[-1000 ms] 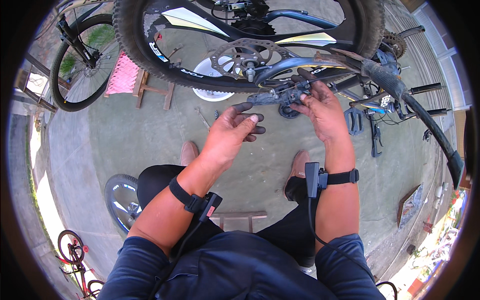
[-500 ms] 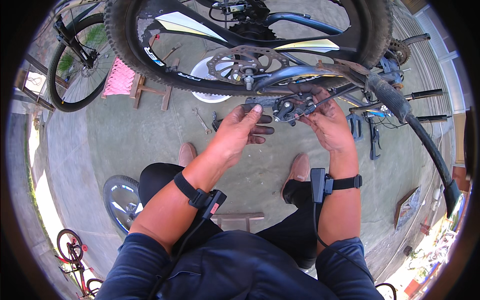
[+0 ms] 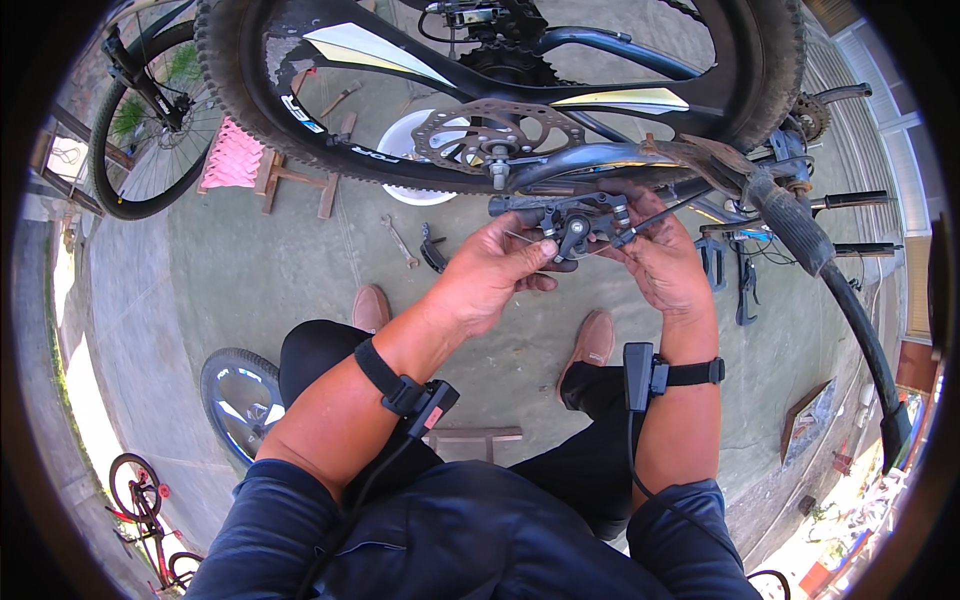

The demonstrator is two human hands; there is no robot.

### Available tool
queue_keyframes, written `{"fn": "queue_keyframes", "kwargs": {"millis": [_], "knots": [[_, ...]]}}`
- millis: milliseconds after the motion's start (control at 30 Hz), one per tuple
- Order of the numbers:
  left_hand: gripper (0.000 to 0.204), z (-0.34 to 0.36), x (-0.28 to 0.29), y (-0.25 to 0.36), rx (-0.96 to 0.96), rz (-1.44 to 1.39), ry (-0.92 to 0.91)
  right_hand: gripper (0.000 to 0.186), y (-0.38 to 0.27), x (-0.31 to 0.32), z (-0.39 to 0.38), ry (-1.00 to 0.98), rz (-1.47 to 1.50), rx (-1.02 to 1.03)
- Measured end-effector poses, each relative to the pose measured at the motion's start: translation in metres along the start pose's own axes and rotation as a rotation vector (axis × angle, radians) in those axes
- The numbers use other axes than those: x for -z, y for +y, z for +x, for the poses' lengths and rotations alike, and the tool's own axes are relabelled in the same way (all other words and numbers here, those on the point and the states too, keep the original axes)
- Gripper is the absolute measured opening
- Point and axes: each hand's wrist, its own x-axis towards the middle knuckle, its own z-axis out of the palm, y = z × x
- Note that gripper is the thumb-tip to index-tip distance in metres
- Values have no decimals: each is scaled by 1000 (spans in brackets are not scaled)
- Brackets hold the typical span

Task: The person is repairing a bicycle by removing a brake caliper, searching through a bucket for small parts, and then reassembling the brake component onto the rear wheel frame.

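- Head view: left hand (image 3: 508, 262) pinches the left side of the black brake (image 3: 577, 228).
- Right hand (image 3: 662, 262) grasps its right side, beside the cable (image 3: 668, 213).
- Brake sits between both hands, near the metal disc (image 3: 497, 116).

There are two bare hands (image 3: 498, 268), two black wrist straps (image 3: 379, 372), two black box-shaped devices (image 3: 432, 408) and two tan shoes (image 3: 597, 340). One dark metal brake caliper (image 3: 574, 232) and one perforated round grey brake disc (image 3: 432, 140) show, with two black wheels with pale painted panels (image 3: 370, 58) and one black wheel with thin wire spokes (image 3: 98, 155). One round white basin (image 3: 428, 197), one silver metal wrench (image 3: 402, 243), one piece of pink textured material (image 3: 232, 155) and one red bicycle (image 3: 152, 525) also appear.
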Motion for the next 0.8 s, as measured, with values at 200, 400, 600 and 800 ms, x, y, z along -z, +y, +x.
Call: {"fn": "queue_keyframes", "kwargs": {"millis": [200, 400, 600, 800], "knots": [[38, 3, -3, -2, -79, 13, 49, 59, -9, 13, -6, -31, -55, -100], [34, 3, -4, -13, -220, 158, 116, 53, -6, 4, -6, 61, -123, -158], [32, -2, -11, -11, -295, 310, 149, 43, -1, 3, -1, 76, -119, -111], [43, 0, -11, -11, -329, 336, 134, 36, 1, -2, 2, 110, -116, -77]]}}
